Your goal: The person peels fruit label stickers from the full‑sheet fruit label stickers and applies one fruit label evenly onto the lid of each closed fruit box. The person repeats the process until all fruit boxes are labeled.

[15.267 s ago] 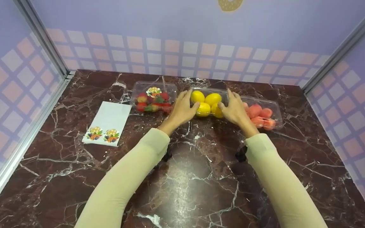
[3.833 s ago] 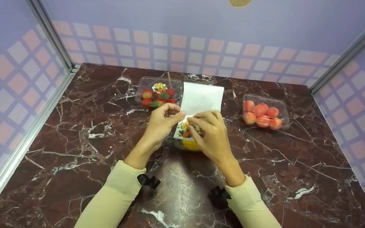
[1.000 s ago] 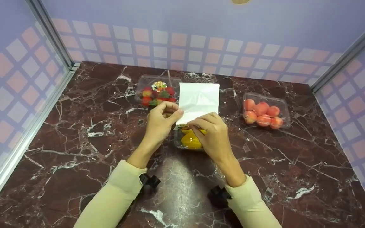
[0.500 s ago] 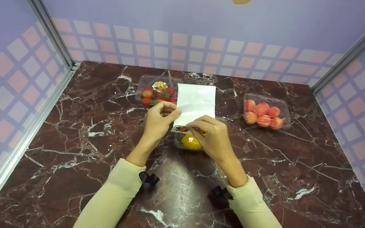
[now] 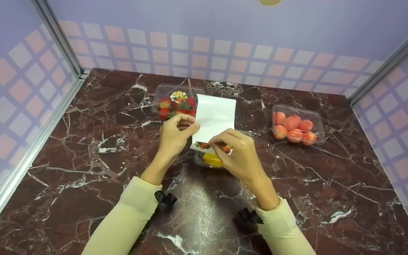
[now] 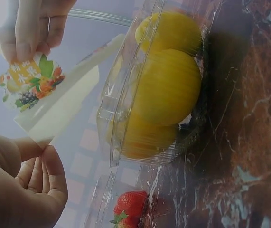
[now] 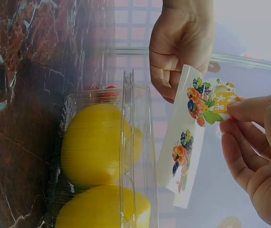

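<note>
My left hand (image 5: 175, 136) pinches the left edge of a white sticker sheet (image 5: 214, 115), which is bent near its lower end. Between thumb and forefinger, my right hand (image 5: 237, 152) pinches a round fruit-print sticker (image 7: 213, 102). That sticker is lifted from the sheet over most of its face, its inner edge still meeting the sheet. A second fruit sticker (image 7: 182, 154) lies on the sheet. Below both hands stands a clear plastic clamshell box (image 6: 114, 109) holding yellow lemons (image 6: 168, 88). In the head view, the sheet and right hand hide most of this box.
Behind the left hand is a clear box of strawberries (image 5: 165, 106) with a round sticker (image 5: 179, 96) on its lid. Another clear box of peach-coloured fruit (image 5: 292, 127) stands to the right. Patterned walls enclose the marbled table (image 5: 331, 184) at the back and sides.
Since 15 seconds ago, the lemon box has come nearer and the sheet has left the table's left side for my hands. Over the last second, the sheet has shifted left and tilted as the sticker lifted.
</note>
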Motion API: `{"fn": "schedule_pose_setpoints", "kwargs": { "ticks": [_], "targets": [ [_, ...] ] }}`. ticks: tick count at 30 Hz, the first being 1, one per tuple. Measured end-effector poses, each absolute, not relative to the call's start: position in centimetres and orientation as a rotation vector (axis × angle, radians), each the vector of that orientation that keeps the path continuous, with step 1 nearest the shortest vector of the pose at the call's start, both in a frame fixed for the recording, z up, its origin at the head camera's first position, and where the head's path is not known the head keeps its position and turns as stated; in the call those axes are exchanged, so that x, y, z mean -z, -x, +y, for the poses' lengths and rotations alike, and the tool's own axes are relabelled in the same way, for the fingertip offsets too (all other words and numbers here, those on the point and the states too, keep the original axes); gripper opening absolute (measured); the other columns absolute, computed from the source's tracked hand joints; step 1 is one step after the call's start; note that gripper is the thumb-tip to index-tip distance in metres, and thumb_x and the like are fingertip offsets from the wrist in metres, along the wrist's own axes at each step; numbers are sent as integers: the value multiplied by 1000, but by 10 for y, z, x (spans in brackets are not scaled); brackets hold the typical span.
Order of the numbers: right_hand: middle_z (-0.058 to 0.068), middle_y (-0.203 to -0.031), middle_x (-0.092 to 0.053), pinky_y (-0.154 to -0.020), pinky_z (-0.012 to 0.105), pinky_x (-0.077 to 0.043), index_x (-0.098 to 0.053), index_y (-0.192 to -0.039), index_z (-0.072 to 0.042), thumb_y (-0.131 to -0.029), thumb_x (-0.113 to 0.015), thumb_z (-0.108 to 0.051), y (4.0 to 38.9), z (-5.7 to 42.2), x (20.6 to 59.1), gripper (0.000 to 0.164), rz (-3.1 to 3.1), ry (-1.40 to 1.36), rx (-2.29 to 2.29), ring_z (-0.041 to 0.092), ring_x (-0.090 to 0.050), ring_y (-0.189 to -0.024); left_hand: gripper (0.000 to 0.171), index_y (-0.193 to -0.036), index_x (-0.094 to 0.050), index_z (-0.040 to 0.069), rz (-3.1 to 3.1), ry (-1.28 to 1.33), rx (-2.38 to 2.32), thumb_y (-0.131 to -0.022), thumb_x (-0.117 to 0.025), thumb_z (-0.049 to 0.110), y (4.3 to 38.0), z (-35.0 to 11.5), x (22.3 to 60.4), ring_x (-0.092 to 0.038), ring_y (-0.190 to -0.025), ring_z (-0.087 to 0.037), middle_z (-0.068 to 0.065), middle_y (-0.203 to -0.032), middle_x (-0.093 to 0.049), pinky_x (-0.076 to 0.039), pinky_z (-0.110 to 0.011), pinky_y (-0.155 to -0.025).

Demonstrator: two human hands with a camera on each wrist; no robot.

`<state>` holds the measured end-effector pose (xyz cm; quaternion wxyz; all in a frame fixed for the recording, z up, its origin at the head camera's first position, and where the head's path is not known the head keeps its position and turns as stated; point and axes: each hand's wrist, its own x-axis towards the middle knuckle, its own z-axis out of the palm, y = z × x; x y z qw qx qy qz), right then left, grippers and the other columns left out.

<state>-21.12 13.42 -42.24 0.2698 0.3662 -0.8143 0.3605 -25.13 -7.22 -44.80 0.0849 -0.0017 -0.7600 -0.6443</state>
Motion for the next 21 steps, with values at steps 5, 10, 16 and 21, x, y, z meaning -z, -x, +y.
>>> {"fn": "schedule_pose_setpoints", "kwargs": {
  "ticks": [5, 10, 16, 21],
  "targets": [
    [-2, -91, -75, -73, 28, -57, -79, -92, -11, -91, -80, -1, 210, 136, 420, 11, -2194, -986, -999, 11, -68, -82, 17, -105, -77, 9, -2277, -14, 1911, -91, -84, 16, 252, -74, 448, -70, -95, -23, -7, -102, -76, -58, -35, -90],
    [-2, -90, -74, -70, 29, -56, -79, -91, -11, -90, -79, 0, 210, 138, 418, 11, -2199, -982, -1010, 10, -66, -79, 16, -104, -77, 8, -2272, -26, 1910, -91, -84, 15, 254, -75, 449, -71, -95, -23, -7, -100, -76, -58, -34, -88],
    [-1, -91, -74, -72, 25, -54, -78, -92, -11, -88, -77, 0, 211, 142, 417, 11, -2213, -962, -1033, 10, -65, -79, 15, -103, -77, 8, -2281, -45, 1904, -91, -85, 14, 256, -76, 450, -71, -94, -23, -8, -100, -77, -59, -33, -88],
    [-1, -88, -73, -70, 29, -57, -78, -92, -11, -88, -77, 0, 211, 146, 415, 12, -2212, -939, -1076, 10, -65, -78, 14, -102, -77, 8, -2286, -52, 1903, -91, -84, 14, 256, -77, 451, -72, -94, -23, -7, -99, -77, -59, -34, -88]
  ]
}}
